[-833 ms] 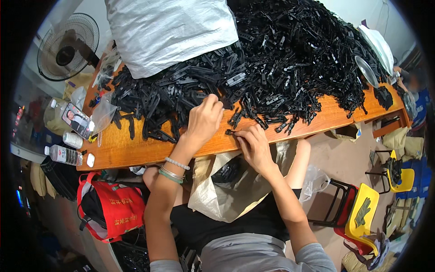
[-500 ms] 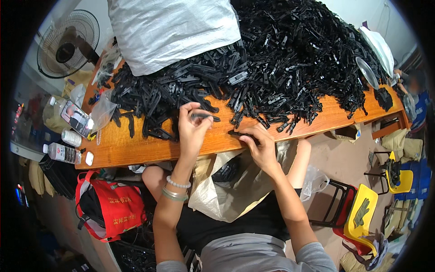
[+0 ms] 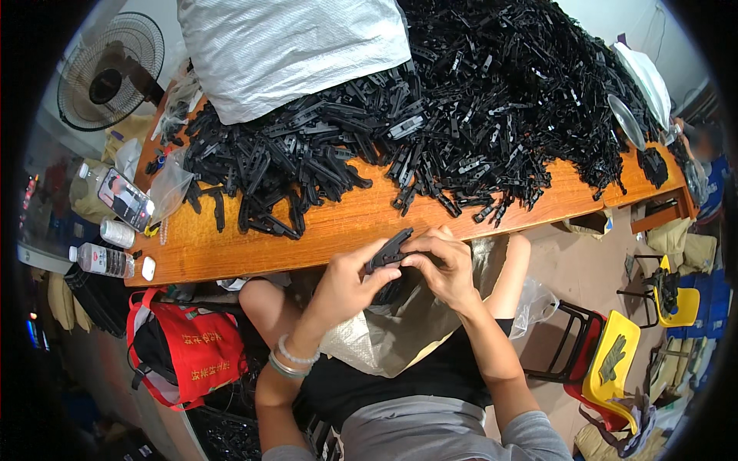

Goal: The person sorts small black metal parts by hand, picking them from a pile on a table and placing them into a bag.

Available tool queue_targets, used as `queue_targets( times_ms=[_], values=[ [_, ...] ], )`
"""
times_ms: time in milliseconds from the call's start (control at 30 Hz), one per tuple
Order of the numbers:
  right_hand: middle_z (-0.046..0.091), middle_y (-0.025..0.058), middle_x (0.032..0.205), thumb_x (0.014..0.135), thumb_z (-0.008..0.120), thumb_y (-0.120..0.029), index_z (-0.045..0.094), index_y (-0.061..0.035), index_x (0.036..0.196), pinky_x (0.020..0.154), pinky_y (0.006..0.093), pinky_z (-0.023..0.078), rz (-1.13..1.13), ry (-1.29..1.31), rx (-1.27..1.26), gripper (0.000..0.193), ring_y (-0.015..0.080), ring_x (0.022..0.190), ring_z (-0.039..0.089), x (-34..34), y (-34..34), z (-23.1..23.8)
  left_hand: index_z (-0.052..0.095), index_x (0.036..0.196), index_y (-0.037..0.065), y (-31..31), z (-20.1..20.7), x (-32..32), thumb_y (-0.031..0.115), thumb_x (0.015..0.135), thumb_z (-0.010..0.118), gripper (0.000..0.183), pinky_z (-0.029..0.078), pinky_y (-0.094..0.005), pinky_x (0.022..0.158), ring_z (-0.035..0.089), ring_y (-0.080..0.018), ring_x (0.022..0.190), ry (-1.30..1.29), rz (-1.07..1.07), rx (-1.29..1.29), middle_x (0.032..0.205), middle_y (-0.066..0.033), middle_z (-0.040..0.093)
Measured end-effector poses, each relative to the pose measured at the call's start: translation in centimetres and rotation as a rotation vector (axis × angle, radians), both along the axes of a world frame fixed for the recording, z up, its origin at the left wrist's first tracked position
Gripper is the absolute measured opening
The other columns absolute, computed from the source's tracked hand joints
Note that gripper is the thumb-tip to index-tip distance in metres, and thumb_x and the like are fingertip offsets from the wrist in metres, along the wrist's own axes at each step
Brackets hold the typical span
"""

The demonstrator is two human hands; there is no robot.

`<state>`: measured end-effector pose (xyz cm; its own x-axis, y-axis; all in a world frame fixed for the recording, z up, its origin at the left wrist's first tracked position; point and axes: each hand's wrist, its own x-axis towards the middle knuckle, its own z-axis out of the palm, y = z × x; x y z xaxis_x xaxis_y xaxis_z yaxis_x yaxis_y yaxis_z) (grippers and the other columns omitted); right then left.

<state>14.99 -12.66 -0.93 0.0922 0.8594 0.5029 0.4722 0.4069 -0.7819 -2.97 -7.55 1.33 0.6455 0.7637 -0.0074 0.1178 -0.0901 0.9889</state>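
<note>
Just beyond the table's front edge, above my lap, my two hands meet. My left hand (image 3: 347,286) is closed on a long black plastic part (image 3: 390,249), tilted up, pinched between thumb and fingers. My right hand (image 3: 447,269) pinches a smaller dark plastic piece against that part's right side; the fingers hide most of the piece. On the table beyond lies a pile of larger black plastic parts (image 3: 265,173). To its right rises a much bigger heap of slim black plastic pieces (image 3: 492,115).
A white woven sack (image 3: 296,58) rests on the left pile. Another open sack (image 3: 357,342) lies across my lap. At the table's left end are a phone (image 3: 127,201), a plastic bottle (image 3: 104,260) and a fan (image 3: 110,73). A red bag (image 3: 200,346) hangs below.
My left hand has come down and right, from the table to my right hand, bringing the long black part. My right hand has lowered off the table edge, and the two pieces now meet.
</note>
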Motion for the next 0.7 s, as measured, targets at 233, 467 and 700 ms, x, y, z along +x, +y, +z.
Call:
queue_targets(
  times_ms=[233, 467, 700],
  values=[
    [0.062, 0.0111, 0.092, 0.071, 0.073, -0.01, 0.062, -0.002, 0.104, 0.07, 0.0345, 0.039, -0.095, -0.042, 0.102, 0.035, 0.0254, 0.08, 0.056, -0.5, -0.4, 0.4, 0.053, 0.108, -0.007, -0.6, 0.8, -0.4, 0.003, 0.082, 0.063, 0.029, 0.049, -0.0398, 0.062, 0.062, -0.0381, 0.076, 0.173, 0.022, 0.581, 0.086, -0.0226, 0.062],
    [0.062, 0.0113, 0.087, 0.07, 0.073, -0.008, 0.061, -0.0005, 0.099, 0.073, 0.0349, 0.041, 0.072, -0.154, 0.007, 0.032, 0.028, 0.079, 0.058, -0.1, -1.0, 0.9, 0.055, 0.108, -0.006, -0.9, 0.9, -0.8, 0.003, 0.08, 0.064, 0.031, 0.048, -0.0393, 0.063, 0.062, -0.0361, 0.073, 0.204, -0.038, 0.699, 0.083, -0.0205, 0.062],
    [0.062, 0.0104, 0.08, 0.068, 0.072, -0.001, 0.064, -0.0003, 0.092, 0.066, 0.0329, 0.043, 0.017, -0.164, 0.018, 0.026, 0.0268, 0.071, 0.058, 0.0, -1.1, 0.7, 0.055, 0.106, -0.005, -0.7, 0.7, -0.5, 0.004, 0.081, 0.064, 0.028, 0.049, -0.0398, 0.064, 0.062, -0.0369, 0.075, 0.159, -0.032, 0.694, 0.085, -0.0208, 0.062]
  ],
)
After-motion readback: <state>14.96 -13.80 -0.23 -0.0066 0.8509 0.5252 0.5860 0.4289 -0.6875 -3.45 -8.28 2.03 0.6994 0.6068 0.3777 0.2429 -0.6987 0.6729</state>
